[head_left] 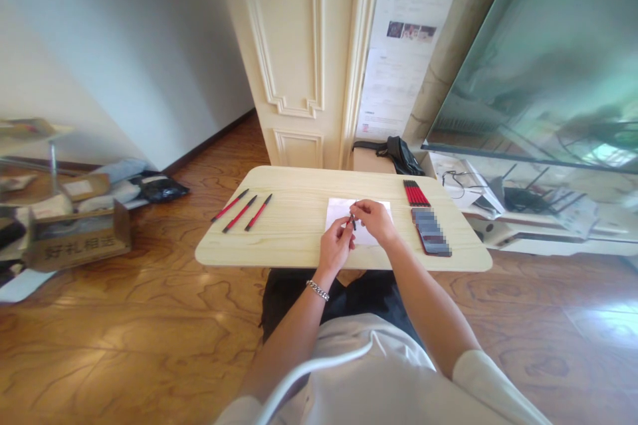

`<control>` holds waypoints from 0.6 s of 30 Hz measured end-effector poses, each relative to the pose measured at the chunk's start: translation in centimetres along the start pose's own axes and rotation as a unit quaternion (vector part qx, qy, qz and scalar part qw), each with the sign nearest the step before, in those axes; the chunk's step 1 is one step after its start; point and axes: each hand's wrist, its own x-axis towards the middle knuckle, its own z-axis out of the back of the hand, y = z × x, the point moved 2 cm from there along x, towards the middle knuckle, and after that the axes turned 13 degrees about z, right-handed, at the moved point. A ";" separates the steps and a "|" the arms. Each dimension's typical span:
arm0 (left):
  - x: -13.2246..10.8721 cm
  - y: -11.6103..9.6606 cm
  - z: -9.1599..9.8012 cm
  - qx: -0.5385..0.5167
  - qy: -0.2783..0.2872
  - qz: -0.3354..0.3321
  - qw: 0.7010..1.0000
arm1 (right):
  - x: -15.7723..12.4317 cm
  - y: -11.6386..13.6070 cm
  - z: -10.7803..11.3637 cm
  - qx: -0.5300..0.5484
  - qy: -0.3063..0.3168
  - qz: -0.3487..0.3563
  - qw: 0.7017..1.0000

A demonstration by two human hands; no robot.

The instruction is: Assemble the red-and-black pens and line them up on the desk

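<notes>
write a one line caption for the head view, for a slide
Left hand and right hand hold a small dark part above a white sheet on a pale wooden desk

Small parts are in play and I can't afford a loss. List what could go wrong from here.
The small dark part held between the left hand and right hand could slip, bounce off the white paper and drop past the wooden desk's near edge to the floor. The phone lies close to the right hand and might get knocked. The three loose red pens could roll if the desk is jolted.
</notes>
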 end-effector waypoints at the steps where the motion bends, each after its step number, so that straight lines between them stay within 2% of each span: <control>1: 0.0 0.0 0.0 -0.002 0.004 0.002 1.000 | 0.4 -0.1 0.4 0.021 -0.033 -0.008 0.999; 4: -0.1 -0.2 0.1 -0.016 0.013 0.009 1.000 | 1.4 -0.7 2.2 0.028 -0.105 -0.029 0.994; 7: -0.1 -0.4 0.2 -0.030 0.017 0.022 0.999 | 1.7 -1.8 3.5 -0.091 -0.054 -0.071 0.992; 11: -0.1 -0.5 0.2 -0.041 0.021 0.027 0.999 | 0.5 -3.6 3.1 -0.274 0.048 -0.113 0.954; 15: 0.0 -0.5 0.4 -0.051 0.022 0.037 0.998 | -0.4 -4.4 1.8 -0.370 0.047 -0.104 0.922; 18: 0.2 -0.5 0.4 -0.058 0.022 0.043 0.997 | -0.5 -4.2 1.5 -0.378 0.027 -0.104 0.919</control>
